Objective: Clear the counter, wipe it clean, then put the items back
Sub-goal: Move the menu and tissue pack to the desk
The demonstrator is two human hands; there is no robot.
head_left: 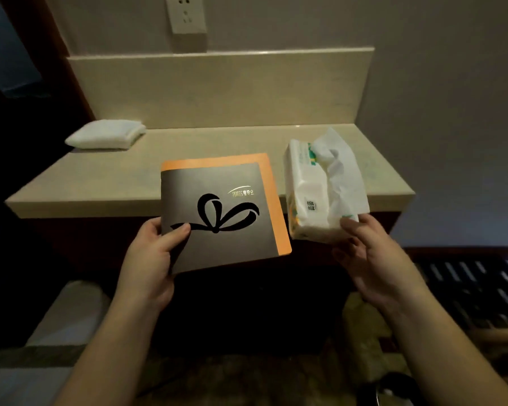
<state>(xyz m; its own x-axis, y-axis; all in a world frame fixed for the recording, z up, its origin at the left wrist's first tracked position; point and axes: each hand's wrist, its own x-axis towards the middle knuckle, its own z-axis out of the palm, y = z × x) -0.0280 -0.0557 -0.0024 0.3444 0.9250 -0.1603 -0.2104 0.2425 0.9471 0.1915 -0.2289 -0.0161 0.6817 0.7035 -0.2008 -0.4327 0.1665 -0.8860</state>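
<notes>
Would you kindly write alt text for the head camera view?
A person's left hand grips a grey-and-orange booklet and the right hand holds a tissue pack above a beige counter. A folded white towel lies at its back left.

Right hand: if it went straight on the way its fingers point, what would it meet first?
The right hand already holds the tissue pack at its near end. Carried forward and up-left with it, the pack would probably come over the counter first, then the backsplash; depth is uncertain.
</notes>
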